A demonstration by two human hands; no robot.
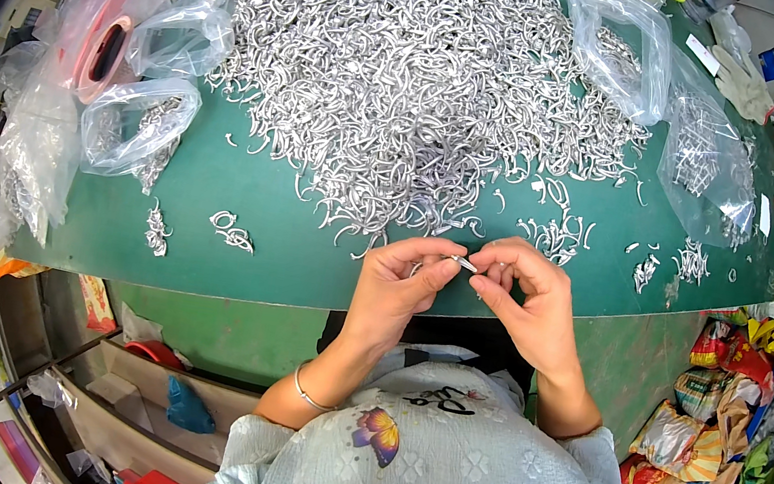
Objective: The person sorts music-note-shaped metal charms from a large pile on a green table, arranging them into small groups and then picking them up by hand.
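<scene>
My left hand [401, 283] and my right hand [532, 298] meet over the near edge of the green table [197, 192]. Between their thumbs and index fingers they pinch a small silvery metal piece [466, 265]. Both hands are closed, and fingers cover part of the piece, so its full shape is hidden. Just beyond my fingers lies a large heap of curved silvery metal pieces [402, 82], spread over the far half of the table. A small loose group of these pieces [555, 236] lies beyond my right hand.
Clear plastic bags with metal pieces stand at the left [140, 127] and right [709, 156] of the heap. Small clusters [232, 231] lie near the front left. Colourful packages [675, 435] fill a blue rack at the right. Below the table's left side are drawers [140, 395].
</scene>
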